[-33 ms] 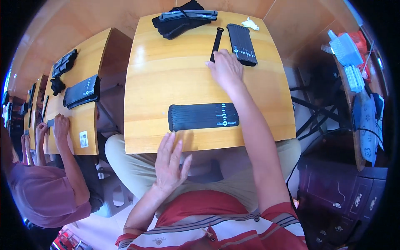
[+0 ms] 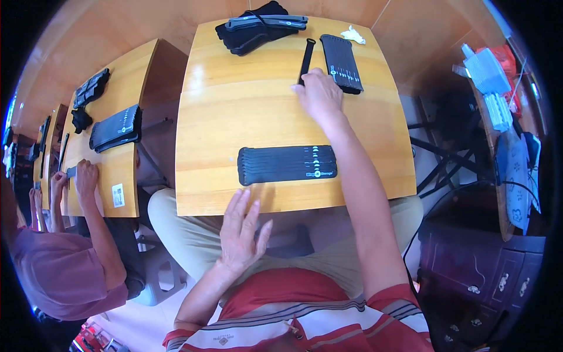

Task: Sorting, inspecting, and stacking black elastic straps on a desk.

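Observation:
A flat bundle of black straps with white print at its right end lies across the near part of the wooden table. My left hand is just below the table's front edge, fingers spread, holding nothing. Farther off, my right hand reaches over the table, its fingers bent and closed around the near end of a single black strap with a loop at its far end. Close beside that hand, to the right, lies a second bundle of black straps.
At the far edge sit a heap of black straps with a grey band and a crumpled white scrap. Left, a person works at another table holding more black bundles. Right are a dark cabinet and blue-white packages.

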Available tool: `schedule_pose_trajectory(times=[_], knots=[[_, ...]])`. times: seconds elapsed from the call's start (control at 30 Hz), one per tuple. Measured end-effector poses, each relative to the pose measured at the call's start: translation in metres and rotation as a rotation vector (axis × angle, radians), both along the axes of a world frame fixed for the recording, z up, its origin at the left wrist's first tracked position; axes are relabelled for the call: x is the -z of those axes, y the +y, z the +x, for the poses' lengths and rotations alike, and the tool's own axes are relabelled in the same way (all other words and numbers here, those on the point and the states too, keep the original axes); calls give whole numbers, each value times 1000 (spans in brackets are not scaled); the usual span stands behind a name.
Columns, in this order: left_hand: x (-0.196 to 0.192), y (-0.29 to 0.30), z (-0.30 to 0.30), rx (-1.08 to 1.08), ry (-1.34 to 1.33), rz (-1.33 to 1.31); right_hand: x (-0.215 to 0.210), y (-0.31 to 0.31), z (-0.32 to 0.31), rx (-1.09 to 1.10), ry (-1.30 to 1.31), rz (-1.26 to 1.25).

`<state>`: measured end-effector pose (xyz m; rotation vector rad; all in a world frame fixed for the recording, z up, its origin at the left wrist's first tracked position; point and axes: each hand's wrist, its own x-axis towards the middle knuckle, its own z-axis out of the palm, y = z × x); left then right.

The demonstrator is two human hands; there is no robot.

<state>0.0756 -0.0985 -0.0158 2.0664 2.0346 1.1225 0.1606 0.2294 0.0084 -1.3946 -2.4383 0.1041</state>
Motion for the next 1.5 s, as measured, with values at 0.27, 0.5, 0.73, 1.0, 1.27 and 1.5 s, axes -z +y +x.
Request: schedule_pose_trajectory(times=[0.27, 0.5, 0.73, 1.0, 1.27, 1.5], knots=[[-4, -10, 12, 33, -178, 74, -11, 2, 0, -95, -239, -52], [-16, -10, 25, 61, -322, 87, -44, -28, 15, -233, -474, -136], [-20, -4, 22, -16, -480, 44, -24, -60, 60, -222, -235, -15], [-41, 3, -16, -26, -322, 102, -53, -198, 108, -715, 238, -45], [-25, -14, -21, 157, -333, -172, -56, -214, 134, -666, 451, -270], [-32, -14, -18, 101, -759, -388, -40, -206, 142, -469, 594, -268]])
